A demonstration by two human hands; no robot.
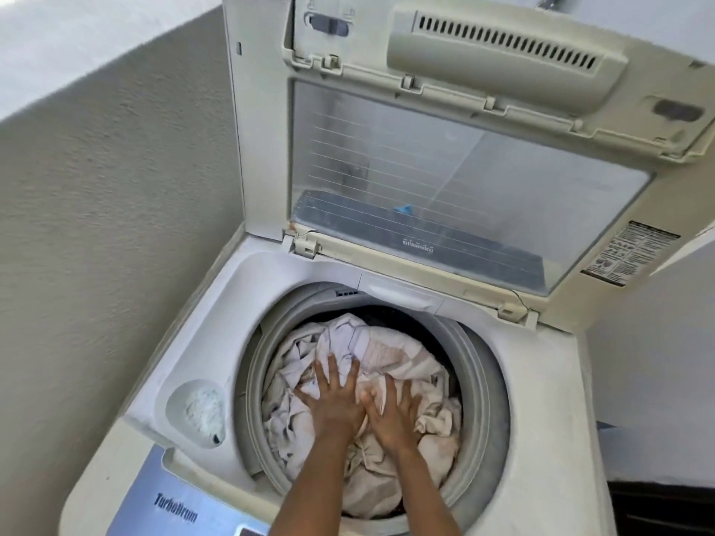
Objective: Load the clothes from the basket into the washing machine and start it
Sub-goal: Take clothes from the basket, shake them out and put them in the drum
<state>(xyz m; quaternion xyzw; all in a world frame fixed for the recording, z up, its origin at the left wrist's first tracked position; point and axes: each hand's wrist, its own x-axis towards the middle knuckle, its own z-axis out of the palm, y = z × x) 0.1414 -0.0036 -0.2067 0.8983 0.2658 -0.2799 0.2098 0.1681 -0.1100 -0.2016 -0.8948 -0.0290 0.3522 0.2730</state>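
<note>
A white top-loading washing machine [541,419] stands in front of me with its lid [445,179] raised upright. Its round drum [483,400] is filled with crumpled cream and white clothes [394,353]. My left hand [334,404] lies flat on the pile with fingers spread. Beside it, touching it, my right hand [390,413] presses on the clothes with straight fingers. Both forearms reach in from the bottom edge. The basket is out of view.
A textured beige wall [116,226] runs close along the machine's left side. A detergent cup [199,412] with white powder sits in the rim at the drum's left. The blue control panel [174,508] lies at the near edge. A dark object [665,508] stands at the lower right.
</note>
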